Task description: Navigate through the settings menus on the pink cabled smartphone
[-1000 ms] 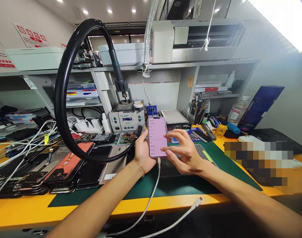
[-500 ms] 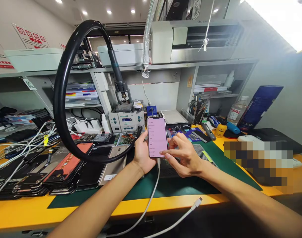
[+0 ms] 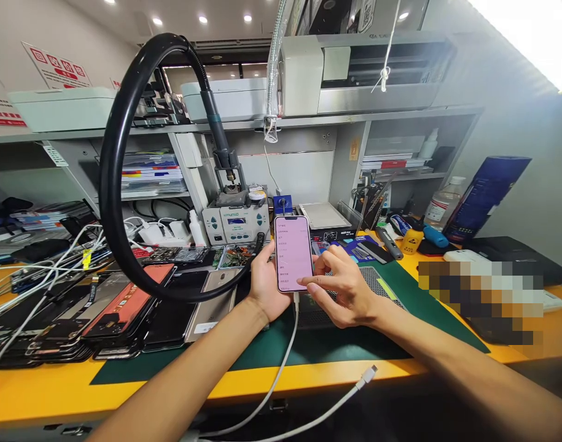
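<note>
Two hands are engaged with one smartphone (image 3: pixel 293 255); the smartphone is supported above the green mat (image 3: pixel 354 353), its lit screen turned toward the camera. The grip of the left hand (image 3: pixel 263 276) is closed on the smartphone from the left side and behind; the fingers at the back are largely hidden. The grip of the right hand (image 3: pixel 343 287) is loose, with nothing clasped; its index finger is extended to the lower right part of the screen, the thumb is held apart below, and the remaining fingers are curled; whether the glass is touched cannot be determined. Rows of text are displayed on a pale pink ground; the characters are too small to be read.

A white cable (image 3: pixel 287 359) is connected at the lower edge of the smartphone; a second white cable (image 3: pixel 340 398) is seen at the front edge of the desk (image 3: pixel 239 385), its plug exposed. A mesh panel (image 3: pixel 379 285) is laid on the mat beneath the right hand; stacked phone parts (image 3: pixel 165 322) are placed to the left; a control unit (image 3: pixel 238 224) is positioned behind, with a thick black hose (image 3: pixel 111 147) looped beside it.
</note>
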Demonstrator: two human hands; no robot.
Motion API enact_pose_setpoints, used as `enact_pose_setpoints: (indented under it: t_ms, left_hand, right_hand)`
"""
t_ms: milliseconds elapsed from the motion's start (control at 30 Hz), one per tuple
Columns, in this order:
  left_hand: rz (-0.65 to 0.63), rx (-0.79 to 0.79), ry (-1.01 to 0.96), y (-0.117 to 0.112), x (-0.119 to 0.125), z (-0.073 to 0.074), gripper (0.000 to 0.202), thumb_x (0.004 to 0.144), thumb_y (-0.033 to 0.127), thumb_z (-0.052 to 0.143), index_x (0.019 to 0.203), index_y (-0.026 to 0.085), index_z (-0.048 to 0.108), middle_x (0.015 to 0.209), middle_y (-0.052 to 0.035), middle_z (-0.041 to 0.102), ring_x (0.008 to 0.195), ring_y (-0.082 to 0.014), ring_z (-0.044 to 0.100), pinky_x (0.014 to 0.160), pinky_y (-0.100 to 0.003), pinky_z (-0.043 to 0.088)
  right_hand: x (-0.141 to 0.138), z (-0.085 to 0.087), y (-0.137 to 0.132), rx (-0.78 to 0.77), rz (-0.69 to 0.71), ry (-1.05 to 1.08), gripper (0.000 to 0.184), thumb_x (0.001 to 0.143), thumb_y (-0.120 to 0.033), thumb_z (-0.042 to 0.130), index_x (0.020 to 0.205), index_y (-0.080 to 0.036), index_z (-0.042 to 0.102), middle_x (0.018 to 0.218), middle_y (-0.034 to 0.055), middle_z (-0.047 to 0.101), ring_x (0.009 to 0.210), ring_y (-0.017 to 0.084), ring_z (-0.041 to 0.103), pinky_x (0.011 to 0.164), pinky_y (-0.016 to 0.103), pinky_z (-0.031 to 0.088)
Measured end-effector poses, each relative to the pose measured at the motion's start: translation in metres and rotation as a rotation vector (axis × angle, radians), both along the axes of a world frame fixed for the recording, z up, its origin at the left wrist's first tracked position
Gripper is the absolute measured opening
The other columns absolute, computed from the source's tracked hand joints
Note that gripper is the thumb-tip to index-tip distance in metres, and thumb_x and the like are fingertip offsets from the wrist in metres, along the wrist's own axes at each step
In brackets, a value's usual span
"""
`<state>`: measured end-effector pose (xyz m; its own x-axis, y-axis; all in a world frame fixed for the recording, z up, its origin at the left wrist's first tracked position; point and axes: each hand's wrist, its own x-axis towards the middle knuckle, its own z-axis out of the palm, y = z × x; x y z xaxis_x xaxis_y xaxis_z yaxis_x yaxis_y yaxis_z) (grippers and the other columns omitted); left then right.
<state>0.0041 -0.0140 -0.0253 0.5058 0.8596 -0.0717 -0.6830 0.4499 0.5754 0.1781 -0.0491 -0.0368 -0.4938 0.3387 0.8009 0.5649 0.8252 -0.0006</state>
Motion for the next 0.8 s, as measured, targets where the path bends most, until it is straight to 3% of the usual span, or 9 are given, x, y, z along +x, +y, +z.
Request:
enact_pose_setpoints:
  t_ms: [233, 800]
  left_hand:
    - [-0.018, -0.018, 0.033, -0.0023, -0.0008, 0.0022, 0.060, 0.104, 0.051, 0.036, 0.113, 0.007, 0.075, 0.103, -0.0193, 0.077, 0.101, -0.0347, 0.074, 0.093, -0.048, 0.056]
    - [-0.053, -0.007, 0.050, 0.0026, -0.0024, -0.0029, 0.063, 0.103, 0.054, 0.036, 0.123, 0.006, 0.073, 0.107, -0.0214, 0.076, 0.098, -0.0347, 0.074, 0.090, -0.048, 0.057]
  right_hand:
    - [-0.0011, -0.0002, 0.0013, 0.046, -0.031, 0.044, 0.024, 0.094, -0.014, 0.058, 0.095, -0.014, 0.082, 0.080, 0.0083, 0.057, 0.077, 0.021, 0.050, 0.071, 0.041, 0.042]
    - [-0.0009, -0.0024, 0.0034, 0.080, -0.043, 0.084, 0.024, 0.094, -0.014, 0.057, 0.101, -0.015, 0.080, 0.081, 0.0074, 0.056, 0.076, 0.020, 0.047, 0.069, 0.038, 0.040]
